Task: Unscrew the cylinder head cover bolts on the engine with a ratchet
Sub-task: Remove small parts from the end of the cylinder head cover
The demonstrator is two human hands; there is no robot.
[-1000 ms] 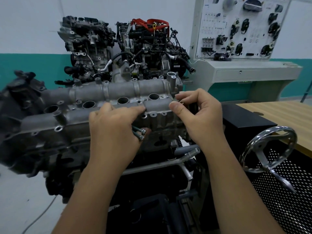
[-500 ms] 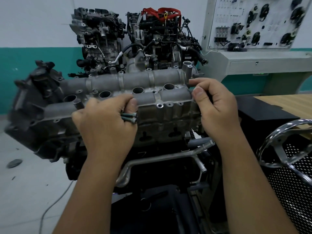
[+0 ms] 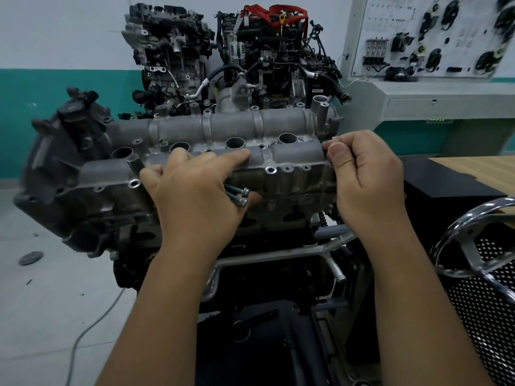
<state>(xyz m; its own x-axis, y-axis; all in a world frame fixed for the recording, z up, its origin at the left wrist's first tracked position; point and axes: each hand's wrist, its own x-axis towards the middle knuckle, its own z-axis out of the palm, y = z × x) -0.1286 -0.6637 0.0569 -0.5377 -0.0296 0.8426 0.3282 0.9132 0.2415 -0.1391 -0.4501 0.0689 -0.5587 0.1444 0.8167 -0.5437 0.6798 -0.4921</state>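
Cylinder head cover (image 3: 292,154): on engine, centre frame. Front-edge bolt holes look empty; removal judged nearly complete. No ratchet in view.
Left hand (image 3: 195,190): at 9 o'clock of cover, fingers on it, gripping loose bolts (image 3: 238,196).
Right hand (image 3: 365,174): at 3 o'clock, curled on the cover's end.
Writing: none legible.

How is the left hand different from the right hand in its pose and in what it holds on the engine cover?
The left hand lies over the front middle of the cylinder head cover, fingers stretched on top; the right hand curls round the cover's right end. The left hand also grips two loose bolts against its palm; no bolts show in the right hand. Both hands touch the cover, and no ratchet is in either.
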